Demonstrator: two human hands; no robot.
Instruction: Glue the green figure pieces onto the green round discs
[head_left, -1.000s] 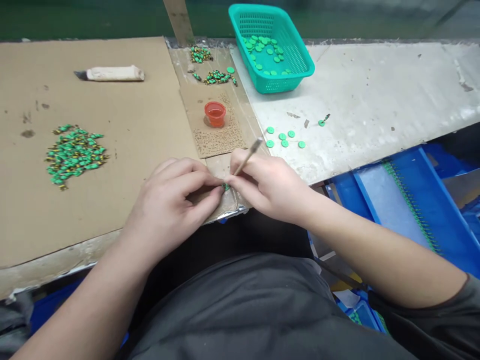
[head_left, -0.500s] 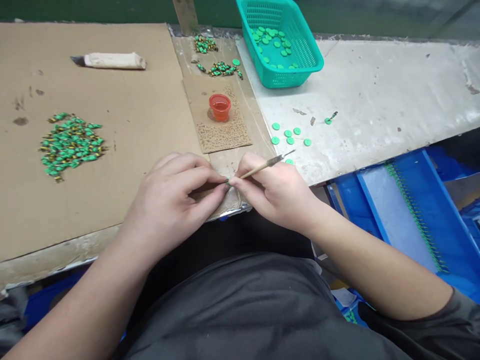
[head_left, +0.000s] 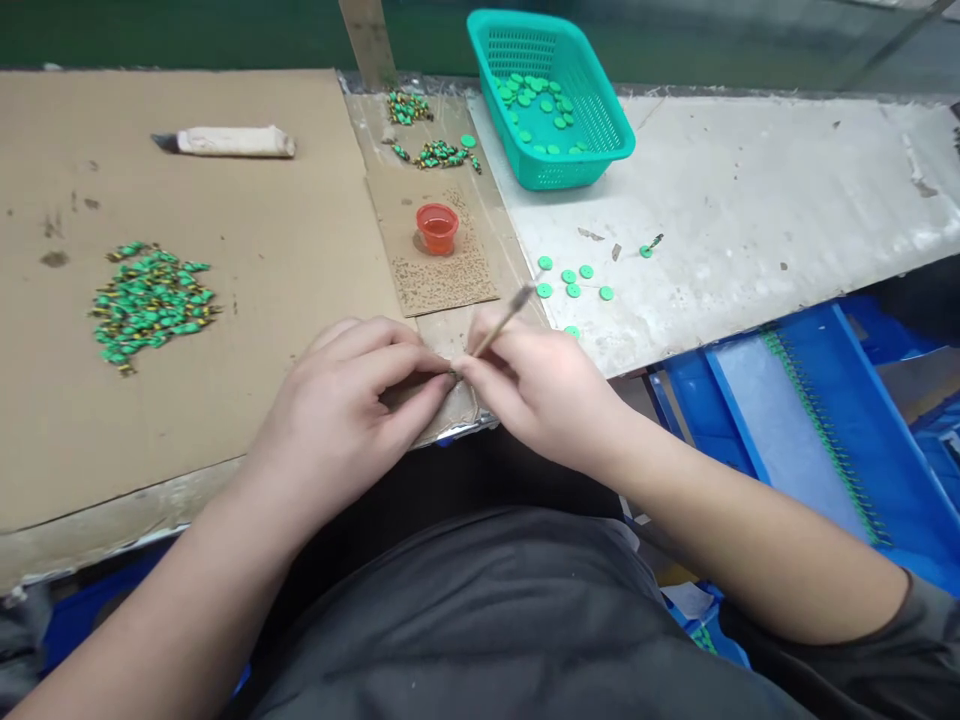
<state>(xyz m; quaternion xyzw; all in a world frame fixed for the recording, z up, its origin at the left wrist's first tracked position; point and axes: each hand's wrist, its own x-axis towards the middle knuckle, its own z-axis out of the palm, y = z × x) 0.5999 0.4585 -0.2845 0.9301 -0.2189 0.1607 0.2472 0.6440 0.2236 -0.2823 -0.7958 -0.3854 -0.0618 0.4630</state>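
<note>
My left hand (head_left: 352, 390) is closed in a pinch at the table's front edge, thumb and forefinger on a tiny piece mostly hidden by the fingertips. Against those fingertips, my right hand (head_left: 544, 385) pinches too. A thin wooden-handled brush-like tool (head_left: 501, 327) rests in the right hand, its dark end pointing up and away. Beyond the hands stands a small red cup (head_left: 437, 230) with liquid on a speckled cardboard piece (head_left: 450, 291). Several green buttons (head_left: 573, 290) lie to the right of the cup.
A teal basket (head_left: 566, 175) holding green buttons stands at the back. On the left cardboard (head_left: 285, 250) are a pile of small green-and-gold pieces (head_left: 154, 305) and a wrapped-handle knife (head_left: 232, 141). Smaller piles sit near the basket. Blue trays (head_left: 862, 400) are at lower right.
The tool in my right hand has tipped more upright, its dark end swinging up and left. Both hands stay together at the edge. The whole view has shifted slightly.
</note>
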